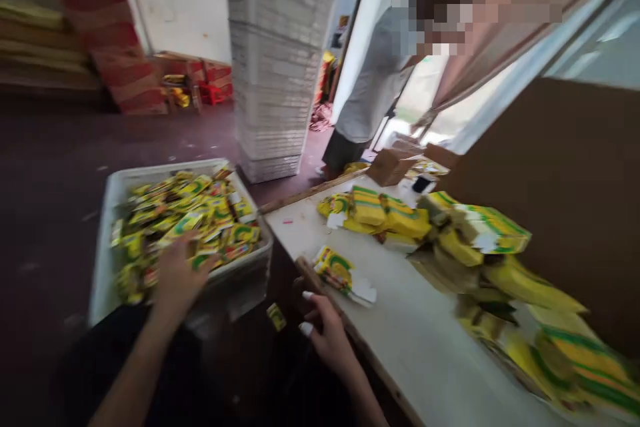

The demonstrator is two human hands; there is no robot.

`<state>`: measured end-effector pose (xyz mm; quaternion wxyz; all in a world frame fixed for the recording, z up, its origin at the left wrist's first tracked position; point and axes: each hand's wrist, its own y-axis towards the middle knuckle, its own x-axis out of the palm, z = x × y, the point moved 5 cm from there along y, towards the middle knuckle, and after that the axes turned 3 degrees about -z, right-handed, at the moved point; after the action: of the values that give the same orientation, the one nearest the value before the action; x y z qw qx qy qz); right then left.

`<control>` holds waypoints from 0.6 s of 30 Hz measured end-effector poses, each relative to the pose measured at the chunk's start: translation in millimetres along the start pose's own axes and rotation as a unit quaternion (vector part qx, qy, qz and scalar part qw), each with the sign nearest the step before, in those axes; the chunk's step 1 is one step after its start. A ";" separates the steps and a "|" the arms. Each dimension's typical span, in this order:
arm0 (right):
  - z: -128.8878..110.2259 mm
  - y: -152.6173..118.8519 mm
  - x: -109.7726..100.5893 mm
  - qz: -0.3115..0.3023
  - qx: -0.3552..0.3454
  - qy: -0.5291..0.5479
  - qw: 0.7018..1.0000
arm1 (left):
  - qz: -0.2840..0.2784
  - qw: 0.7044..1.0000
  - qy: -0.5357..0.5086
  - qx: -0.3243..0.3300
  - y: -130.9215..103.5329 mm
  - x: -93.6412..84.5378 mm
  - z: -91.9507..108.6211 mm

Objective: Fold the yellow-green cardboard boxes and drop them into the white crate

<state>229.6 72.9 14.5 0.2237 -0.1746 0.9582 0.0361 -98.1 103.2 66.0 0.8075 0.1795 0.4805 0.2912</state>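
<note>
Loosely spread, the left hand [177,273] lies over small yellow-green packets [220,210] heaped in the white plastic crate [103,247]; blur hides whether it grips any. The right hand [327,330], half curled, hangs empty beside the table [390,333]. Packets seem light, slick: pinch an edge.

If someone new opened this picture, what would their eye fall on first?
Probably the white crate at left, heaped with small yellow-and-green packets, with the left hand over its near side. Next, the yellow boxes strewn along the white table at right, then the tall pale stack beyond the crate.
</note>
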 end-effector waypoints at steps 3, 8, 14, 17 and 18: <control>8.4 -0.8 7.1 -0.039 -0.003 0.001 0.999 | -0.125 0.991 -0.024 -0.029 -41.4 29.7 18.6; 9.3 -2.3 16.9 -0.116 -0.010 -0.028 0.993 | -0.264 0.959 -0.057 -0.085 -88.4 60.2 16.1; 1.4 -3.8 24.5 -0.142 0.011 -0.056 0.988 | -0.256 0.959 -0.080 -0.085 -71.3 54.6 9.9; 2.9 -7.1 28.1 -0.144 0.022 -0.074 0.987 | -0.257 0.958 -0.103 -0.075 -68.7 56.6 9.0; 4.0 -8.2 29.2 -0.144 0.028 -0.082 0.986 | -0.256 0.957 -0.113 -0.073 -70.3 58.6 7.6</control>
<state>209.6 56.6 -1.9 0.3092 -0.3006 0.9022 -0.0091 -48.9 86.9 -9.8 0.9150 0.0232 0.3934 0.0867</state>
